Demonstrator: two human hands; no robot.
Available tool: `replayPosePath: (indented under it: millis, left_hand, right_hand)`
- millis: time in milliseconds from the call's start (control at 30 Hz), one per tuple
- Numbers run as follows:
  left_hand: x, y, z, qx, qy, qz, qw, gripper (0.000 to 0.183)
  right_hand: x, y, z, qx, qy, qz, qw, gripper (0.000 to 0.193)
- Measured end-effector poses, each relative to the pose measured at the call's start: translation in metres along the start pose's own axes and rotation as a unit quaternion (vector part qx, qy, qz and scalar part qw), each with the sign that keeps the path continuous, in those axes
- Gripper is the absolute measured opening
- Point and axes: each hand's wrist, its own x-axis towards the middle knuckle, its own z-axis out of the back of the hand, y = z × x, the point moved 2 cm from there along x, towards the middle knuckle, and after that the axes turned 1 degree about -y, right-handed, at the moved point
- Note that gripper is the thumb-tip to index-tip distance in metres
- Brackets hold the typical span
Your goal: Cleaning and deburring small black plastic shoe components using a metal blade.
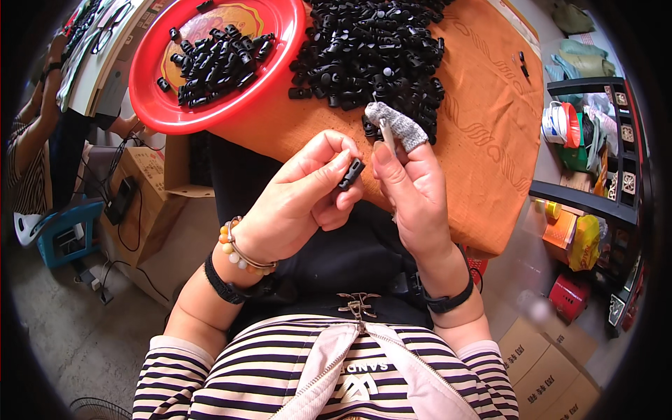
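Between the thumb and fingers of my left hand is a small black plastic part with a slot in its side, held tilted above the table's near edge. Just to its right, my right hand pinches a slim pale tool with a thin tip pointing up and away; its lower end is hidden in the palm. A grey knitted finger cover sits on the right index finger. Beyond the hands, a large heap of similar black parts lies on the orange tablecloth.
A round red tray with several black parts stands at the far left of the table. Loose black pieces lie far right. Beside the table are a cardboard box, a blue stool, a dark shelf and another person's arm.
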Motion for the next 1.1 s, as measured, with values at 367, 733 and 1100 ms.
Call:
replayPosePath:
  millis: [367,733,1100]
  left_hand:
    - [0.0,-0.005,-0.003,0.077,-0.044,-0.054,0.995,0.027]
    - [0.0,-0.003,0.002,0.142,-0.035,-0.108,0.983,0.036]
    - [0.002,-0.003,0.008,0.072,-0.013,-0.059,0.996,0.042]
  right_hand:
    - [0.001,-0.005,0.001,0.001,0.027,0.033,0.999,0.04]
    - [-0.002,-0.002,0.001,0.01,0.022,0.024,0.999,0.039]
    - [-0.002,-0.003,0.001,0.004,0.04,0.032,0.999,0.037]
